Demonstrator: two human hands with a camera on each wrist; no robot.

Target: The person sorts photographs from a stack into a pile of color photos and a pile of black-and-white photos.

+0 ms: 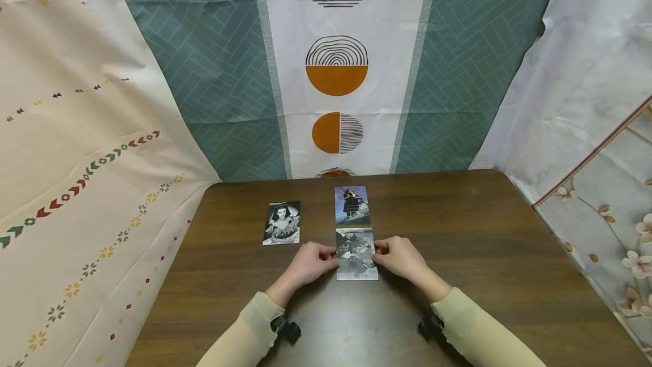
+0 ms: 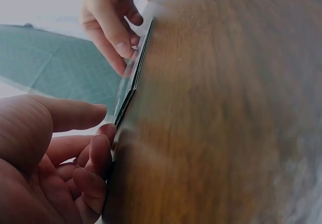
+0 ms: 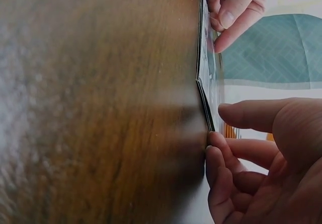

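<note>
A thin stack of photos (image 1: 356,256) lies on the dark wooden table (image 1: 484,254), a black-and-white picture on top. My left hand (image 1: 311,262) holds its left edge and my right hand (image 1: 402,256) holds its right edge. In the left wrist view my left hand (image 2: 100,126) has its thumb over the stack (image 2: 132,80) and curled fingertips against the edge, with my right hand (image 2: 110,22) at the far side. The right wrist view mirrors this: my right hand (image 3: 226,128) pinches the stack (image 3: 204,83), and my left hand (image 3: 231,12) is beyond it.
A colour photo (image 1: 351,205) lies just beyond the stack. A black-and-white portrait (image 1: 282,223) lies to the left of it. Patterned cloth hangs behind the table and at both sides.
</note>
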